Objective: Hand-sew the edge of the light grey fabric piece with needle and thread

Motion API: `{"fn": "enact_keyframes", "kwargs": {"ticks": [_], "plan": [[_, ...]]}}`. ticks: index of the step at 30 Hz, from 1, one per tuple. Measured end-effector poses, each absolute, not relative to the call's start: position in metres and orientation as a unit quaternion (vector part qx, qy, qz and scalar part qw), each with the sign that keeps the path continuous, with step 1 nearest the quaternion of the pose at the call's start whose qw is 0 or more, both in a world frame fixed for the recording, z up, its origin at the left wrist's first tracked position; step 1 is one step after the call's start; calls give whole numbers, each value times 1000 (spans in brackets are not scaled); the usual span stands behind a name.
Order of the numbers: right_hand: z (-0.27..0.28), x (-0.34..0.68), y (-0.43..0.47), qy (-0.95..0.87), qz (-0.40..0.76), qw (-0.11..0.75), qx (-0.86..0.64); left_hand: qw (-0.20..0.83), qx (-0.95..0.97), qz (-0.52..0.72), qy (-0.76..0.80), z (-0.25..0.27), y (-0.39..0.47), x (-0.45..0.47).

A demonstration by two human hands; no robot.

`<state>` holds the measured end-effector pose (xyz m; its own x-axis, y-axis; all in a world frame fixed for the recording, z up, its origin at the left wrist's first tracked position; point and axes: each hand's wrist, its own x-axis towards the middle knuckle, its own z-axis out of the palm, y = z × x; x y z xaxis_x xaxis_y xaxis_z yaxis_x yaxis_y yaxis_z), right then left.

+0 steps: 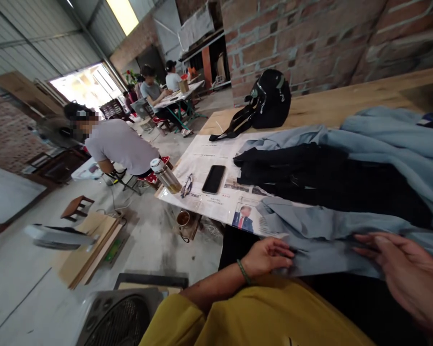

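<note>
A grey-blue garment (321,257) lies across the near side of the table, its near part hanging over the edge towards my lap. My left hand (269,255), with a green bracelet at the wrist, pinches the left end of this part between thumb and fingers. At the right, my right hand (406,276) grips the same strip of cloth, thumb on top; some of its fingers are hidden. Between the hands the cloth is stretched fairly flat. Black cloth (332,180) lies on top of the grey-blue garment, farther from me.
Newspaper (216,204) covers the table's left part, bearing a phone (214,179), glasses (186,186) and a bottle (166,175). A black bag (270,98) stands at the back. Below are a fan (122,319) and a mug (183,219). A person (122,144) sits at the left; others sit beyond.
</note>
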<state>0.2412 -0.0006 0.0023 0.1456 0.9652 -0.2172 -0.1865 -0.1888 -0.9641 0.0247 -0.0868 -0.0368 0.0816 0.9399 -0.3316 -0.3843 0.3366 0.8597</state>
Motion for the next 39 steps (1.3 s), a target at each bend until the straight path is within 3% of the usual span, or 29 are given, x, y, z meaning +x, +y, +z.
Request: {"fn": "enact_keyframes", "kwargs": {"ticks": [10, 21, 33, 39], "plan": [[6, 252, -24, -358, 549, 588, -474, 636, 392, 413, 522, -46, -89, 30], [-38, 264, -84, -365, 580, 502, -528, 626, 434, 346, 548, -39, -85, 41], [3, 264, -44, -464, 471, 566, -493, 589, 452, 325, 585, -42, -87, 45], [-3, 259, -3, -423, 502, 586, -475, 590, 437, 345, 585, -41, -87, 44]]}}
